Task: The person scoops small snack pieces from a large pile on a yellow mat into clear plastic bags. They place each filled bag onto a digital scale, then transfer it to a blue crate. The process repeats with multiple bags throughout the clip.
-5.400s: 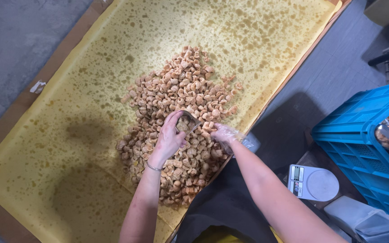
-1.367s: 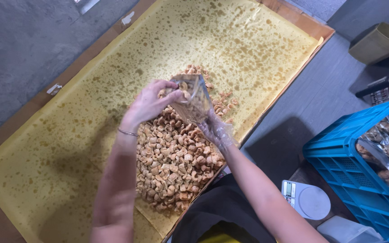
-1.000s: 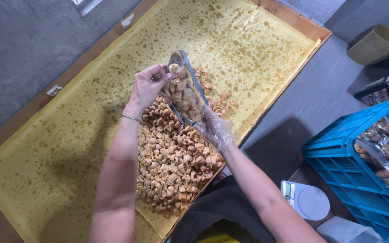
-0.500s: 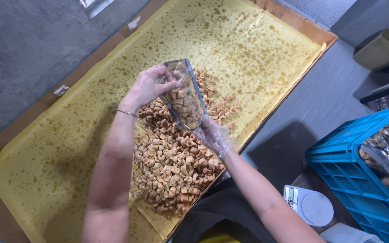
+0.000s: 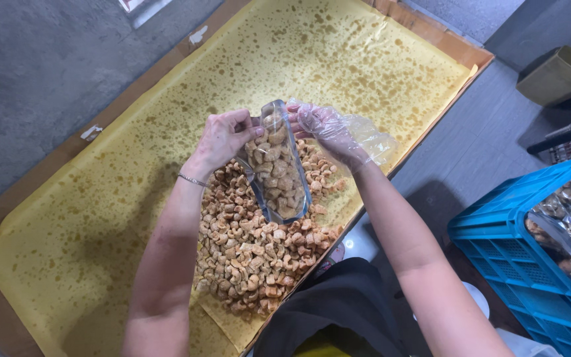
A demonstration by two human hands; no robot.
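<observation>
Filling a clear pouch over the snack heap.
I see my left hand (image 5: 223, 135) and gloved right hand (image 5: 325, 129) both pinching the pouch (image 5: 275, 165) top, upright above fried snack pieces (image 5: 252, 251) on yellow paper (image 5: 100, 211).

Small snack-packing workshop. Big tray lined with oil-stained yellow paper (image 5: 133, 218), heap of fried snack pieces (image 5: 252, 251). Concrete floor (image 5: 41, 73), blue plastic crate (image 5: 530, 264) holding filled bags.

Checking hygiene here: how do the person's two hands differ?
The right hand wears a clear plastic glove; the left hand is bare, with a thin bracelet at its wrist. The left hand grips the pouch at its left edge, the right hand at its top right. Both hold the same pouch over the pile of snacks.
</observation>
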